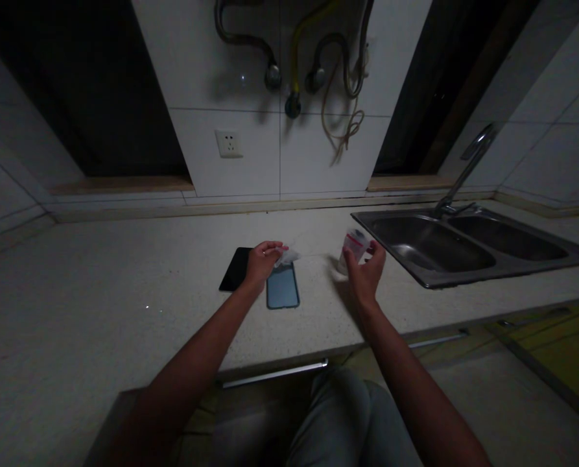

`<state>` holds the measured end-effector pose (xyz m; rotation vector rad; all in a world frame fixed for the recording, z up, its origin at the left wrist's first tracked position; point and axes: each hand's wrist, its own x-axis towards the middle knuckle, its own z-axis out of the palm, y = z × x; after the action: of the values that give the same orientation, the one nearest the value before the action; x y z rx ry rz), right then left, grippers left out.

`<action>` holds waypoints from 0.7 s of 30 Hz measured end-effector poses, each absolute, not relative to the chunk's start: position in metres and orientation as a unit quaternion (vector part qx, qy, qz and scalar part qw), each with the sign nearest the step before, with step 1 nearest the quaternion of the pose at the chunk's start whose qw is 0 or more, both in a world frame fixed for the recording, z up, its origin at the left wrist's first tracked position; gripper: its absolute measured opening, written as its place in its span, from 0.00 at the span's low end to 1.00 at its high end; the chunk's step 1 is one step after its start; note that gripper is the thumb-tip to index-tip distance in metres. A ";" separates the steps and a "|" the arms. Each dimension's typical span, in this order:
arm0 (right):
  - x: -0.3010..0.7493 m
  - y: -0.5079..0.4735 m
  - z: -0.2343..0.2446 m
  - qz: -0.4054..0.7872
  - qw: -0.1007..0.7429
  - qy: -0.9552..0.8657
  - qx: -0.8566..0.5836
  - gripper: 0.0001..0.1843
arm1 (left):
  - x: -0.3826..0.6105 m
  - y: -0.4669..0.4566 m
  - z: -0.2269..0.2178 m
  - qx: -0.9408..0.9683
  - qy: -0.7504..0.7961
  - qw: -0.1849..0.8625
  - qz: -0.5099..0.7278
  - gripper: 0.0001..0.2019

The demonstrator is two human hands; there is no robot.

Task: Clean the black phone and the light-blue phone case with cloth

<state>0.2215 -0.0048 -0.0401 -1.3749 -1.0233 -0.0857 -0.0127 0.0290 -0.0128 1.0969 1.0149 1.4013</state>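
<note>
Speckled kitchen tabletop (124,272), dimly lit: the left hand's grip (262,263) is closed, pinching a crumpled white wipe (286,256) just above a smartphone (283,287) lying flat. The right hand's grip (364,272) is half open, its fingers holding a clear packet with red markings (352,250). A black tablet (235,269) lies just beside the smartphone, and a stainless double sink (425,246) sits to the right, near the packet.
</note>
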 end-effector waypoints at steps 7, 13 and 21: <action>0.182 -0.020 -0.025 -0.091 0.609 -0.670 -0.415 0.13 | -0.010 0.025 -0.010 0.500 0.407 0.500 0.579 0.16; 0.152 0.017 -0.023 0.136 0.497 -0.776 -0.362 0.27 | -0.010 0.025 -0.009 0.571 0.360 0.486 0.555 0.18; 0.145 0.038 -0.037 0.374 0.530 -0.633 -0.423 0.21 | -0.017 0.022 -0.013 0.714 0.488 0.149 0.479 0.18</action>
<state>0.1453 0.0379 -0.0375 -1.0099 -1.5113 0.8927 -0.0170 0.0218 -0.0132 2.0510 1.4032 1.3778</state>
